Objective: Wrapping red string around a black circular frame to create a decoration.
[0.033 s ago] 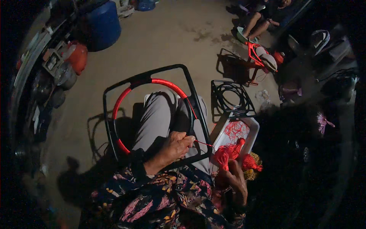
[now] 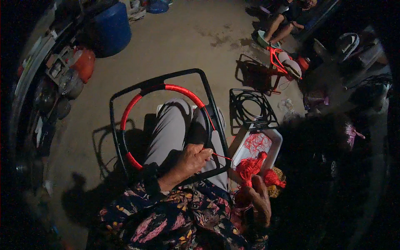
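Head view: a black frame (image 2: pixel 164 81), ring half-wound in red cord, is gripped by the left hand (image 2: pixel 192 159); a red cord bundle (image 2: pixel 250 167) is clutched by the right hand (image 2: pixel 260 200).

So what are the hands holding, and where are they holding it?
The left hand grips the black frame at the near side of its ring, pinching the red cord. The right hand holds a bundle of red cord from below.
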`<state>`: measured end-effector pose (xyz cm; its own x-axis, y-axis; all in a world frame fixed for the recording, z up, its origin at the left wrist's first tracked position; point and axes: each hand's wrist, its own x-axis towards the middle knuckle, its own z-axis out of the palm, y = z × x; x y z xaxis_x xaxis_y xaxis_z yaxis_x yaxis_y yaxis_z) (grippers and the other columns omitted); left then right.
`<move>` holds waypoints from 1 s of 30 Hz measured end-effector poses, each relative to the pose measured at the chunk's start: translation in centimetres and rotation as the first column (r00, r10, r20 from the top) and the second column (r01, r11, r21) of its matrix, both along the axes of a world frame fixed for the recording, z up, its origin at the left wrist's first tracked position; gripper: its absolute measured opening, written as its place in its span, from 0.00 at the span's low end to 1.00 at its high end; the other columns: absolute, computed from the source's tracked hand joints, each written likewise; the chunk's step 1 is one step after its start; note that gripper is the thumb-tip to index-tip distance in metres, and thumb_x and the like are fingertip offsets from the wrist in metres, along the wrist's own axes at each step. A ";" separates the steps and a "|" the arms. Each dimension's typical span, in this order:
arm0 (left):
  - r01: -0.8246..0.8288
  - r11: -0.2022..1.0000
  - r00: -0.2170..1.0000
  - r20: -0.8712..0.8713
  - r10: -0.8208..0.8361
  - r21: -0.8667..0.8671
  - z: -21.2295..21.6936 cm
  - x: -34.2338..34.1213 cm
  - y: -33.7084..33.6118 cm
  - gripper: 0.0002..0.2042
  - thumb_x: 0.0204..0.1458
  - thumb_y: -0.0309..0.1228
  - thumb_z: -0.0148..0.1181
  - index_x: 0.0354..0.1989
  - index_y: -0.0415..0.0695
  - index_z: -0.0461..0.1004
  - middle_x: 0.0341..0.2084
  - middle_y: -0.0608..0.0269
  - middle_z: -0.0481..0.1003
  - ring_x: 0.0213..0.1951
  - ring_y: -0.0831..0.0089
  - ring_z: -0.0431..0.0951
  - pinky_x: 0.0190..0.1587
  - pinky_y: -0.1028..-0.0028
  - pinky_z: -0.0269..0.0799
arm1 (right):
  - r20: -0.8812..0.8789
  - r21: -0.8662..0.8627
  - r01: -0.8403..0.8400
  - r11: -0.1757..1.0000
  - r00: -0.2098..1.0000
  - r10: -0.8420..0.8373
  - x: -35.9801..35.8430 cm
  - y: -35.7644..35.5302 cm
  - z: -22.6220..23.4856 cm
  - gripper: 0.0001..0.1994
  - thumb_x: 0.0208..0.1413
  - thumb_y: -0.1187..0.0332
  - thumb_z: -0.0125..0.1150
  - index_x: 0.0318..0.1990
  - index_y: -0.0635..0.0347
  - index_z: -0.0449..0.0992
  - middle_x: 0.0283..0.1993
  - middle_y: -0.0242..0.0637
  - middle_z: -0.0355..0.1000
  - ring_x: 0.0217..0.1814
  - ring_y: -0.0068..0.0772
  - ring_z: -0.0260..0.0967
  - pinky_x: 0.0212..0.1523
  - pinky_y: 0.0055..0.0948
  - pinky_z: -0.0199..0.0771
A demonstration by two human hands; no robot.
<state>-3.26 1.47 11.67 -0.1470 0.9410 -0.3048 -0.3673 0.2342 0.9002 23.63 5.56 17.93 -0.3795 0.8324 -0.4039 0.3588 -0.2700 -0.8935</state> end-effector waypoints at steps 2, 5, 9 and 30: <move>-0.058 0.784 0.544 -0.638 0.544 0.618 -2.6 0.1 1.2 0.14 0.54 0.37 0.54 0.23 0.40 0.68 0.11 0.64 0.64 0.11 0.74 0.63 0.16 0.73 0.62 | -0.103 -0.139 0.168 0.976 0.978 -0.183 -1.0 0.2 1.4 0.23 0.54 0.73 0.57 0.59 0.64 0.64 0.50 0.42 0.70 0.48 0.33 0.71 0.48 0.29 0.71; 0.026 0.976 0.670 -0.728 0.144 0.216 -2.6 1.4 0.1 0.09 0.51 0.32 0.53 0.26 0.38 0.69 0.15 0.53 0.68 0.18 0.61 0.70 0.25 0.67 0.69 | -0.145 0.109 0.165 0.980 0.978 -0.149 -1.7 0.6 1.4 0.23 0.52 0.74 0.59 0.57 0.65 0.65 0.49 0.43 0.71 0.48 0.33 0.71 0.49 0.28 0.71; -0.192 0.895 0.595 -0.677 0.433 0.403 -8.0 2.8 -0.1 0.08 0.50 0.29 0.49 0.27 0.36 0.68 0.19 0.47 0.68 0.23 0.49 0.70 0.28 0.61 0.64 | -0.117 0.387 -0.046 0.921 0.988 0.099 -6.6 0.7 0.6 0.21 0.52 0.79 0.60 0.55 0.64 0.67 0.49 0.40 0.72 0.45 0.29 0.71 0.47 0.27 0.71; -0.171 0.955 0.454 -0.841 0.294 0.242 -0.6 2.1 -1.6 0.15 0.53 0.37 0.54 0.21 0.38 0.69 0.15 0.40 0.69 0.21 0.43 0.72 0.22 0.55 0.65 | 0.453 0.620 -0.403 0.673 0.884 0.113 -11.1 1.0 -6.4 0.16 0.51 0.62 0.63 0.42 0.60 0.67 0.24 0.49 0.71 0.25 0.50 0.73 0.24 0.45 0.69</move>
<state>-1.21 -0.11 11.08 -0.4939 0.8454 0.2034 0.5804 0.1464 0.8011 12.51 6.55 11.48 -0.5765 0.8127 0.0850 0.6360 0.5116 -0.5778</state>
